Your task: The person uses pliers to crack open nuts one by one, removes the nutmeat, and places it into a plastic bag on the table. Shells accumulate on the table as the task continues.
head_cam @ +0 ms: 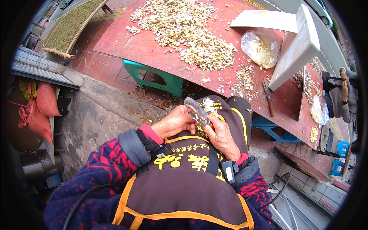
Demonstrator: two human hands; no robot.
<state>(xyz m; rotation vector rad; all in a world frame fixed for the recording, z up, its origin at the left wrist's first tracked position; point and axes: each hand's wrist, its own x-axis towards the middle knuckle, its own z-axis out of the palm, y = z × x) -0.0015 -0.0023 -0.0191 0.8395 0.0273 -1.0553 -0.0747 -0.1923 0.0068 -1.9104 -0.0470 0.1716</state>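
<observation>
Above my lap, my right hand (222,136) is closed around a clear plastic piece, rounded at its top end (197,110); what it is exactly I cannot tell. My left hand (178,122) meets it from the left, its fingertips at the piece's edge; whether they pinch something small is hidden. White peelings (210,105) lie on the brown apron (187,172) just beyond my hands. Across the red board table (115,43) spreads a large pile of small pale-brown curved pieces (189,37). A knife with a wooden handle (270,106) lies near the table's edge.
A clear bag of peeled pieces (263,50) sits beside a white foam box (299,49). Green (155,77) and blue (270,129) plastic stools stand under the table. Another person (346,95) is at the far right. Red sacks (43,109) are at left.
</observation>
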